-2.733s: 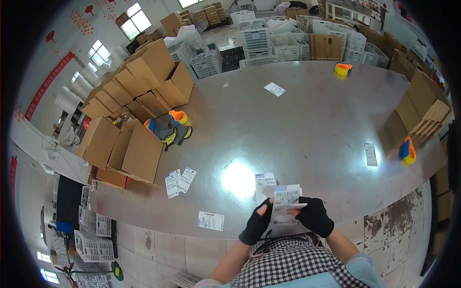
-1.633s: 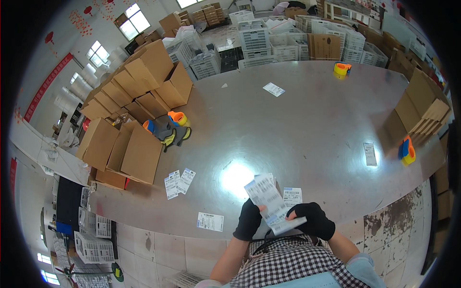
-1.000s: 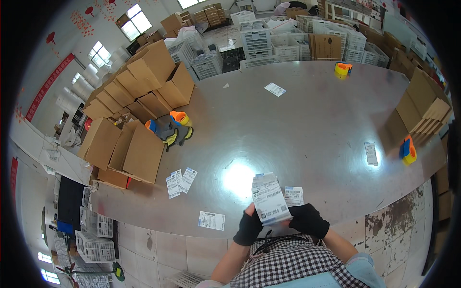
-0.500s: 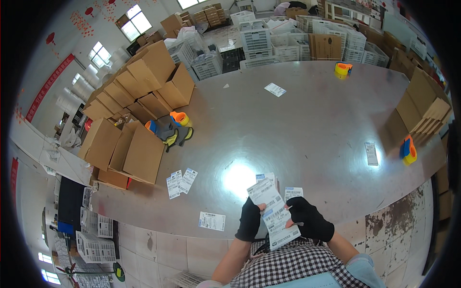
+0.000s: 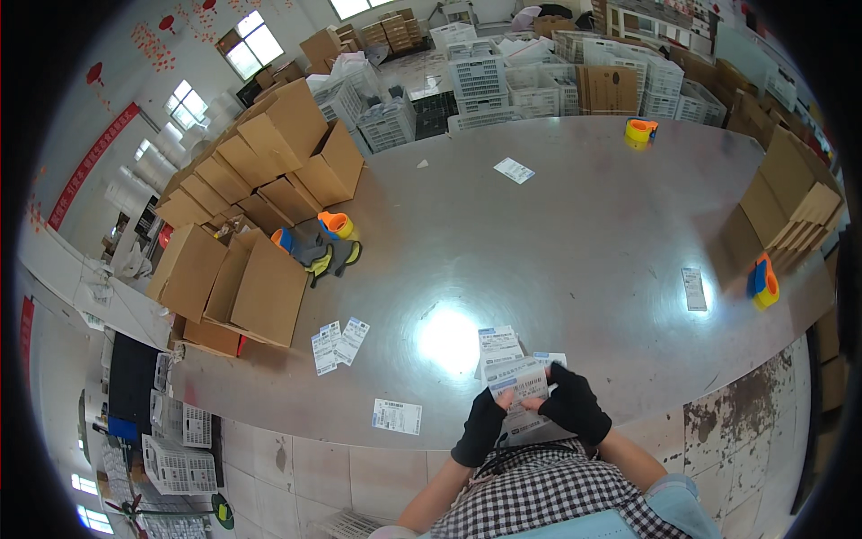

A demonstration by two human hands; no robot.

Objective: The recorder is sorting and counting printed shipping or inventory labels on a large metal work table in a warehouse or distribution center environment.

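Observation:
Black fingerless gloves cover both my hands at the table's near edge. Between them is a strip of white printed shipping labels (image 5: 521, 379), bent across the middle. My left hand (image 5: 483, 426) grips its left side with the thumb on top, while my right hand (image 5: 575, 406) pinches the right side. Just beyond the strip, a small pile of labels (image 5: 497, 340) lies on the metal table (image 5: 503, 242). Another label (image 5: 549, 357) beside the pile is partly hidden by my right hand. Farther left lie a single label (image 5: 397, 417) and a small group of labels (image 5: 340, 346).
Open cardboard boxes (image 5: 256, 287) crowd the left side, beside grey-yellow gloves (image 5: 332, 258) and an orange tape dispenser (image 5: 336, 225). Flattened cartons (image 5: 790, 193) and another tape dispenser (image 5: 764, 281) stand at the right, near a label (image 5: 693, 289). White crates (image 5: 478, 76) are stacked beyond the table.
The label strip was stretched out lengthwise toward me; now it is bent over and held more level. My right hand has shifted slightly left, and more of the pile behind shows.

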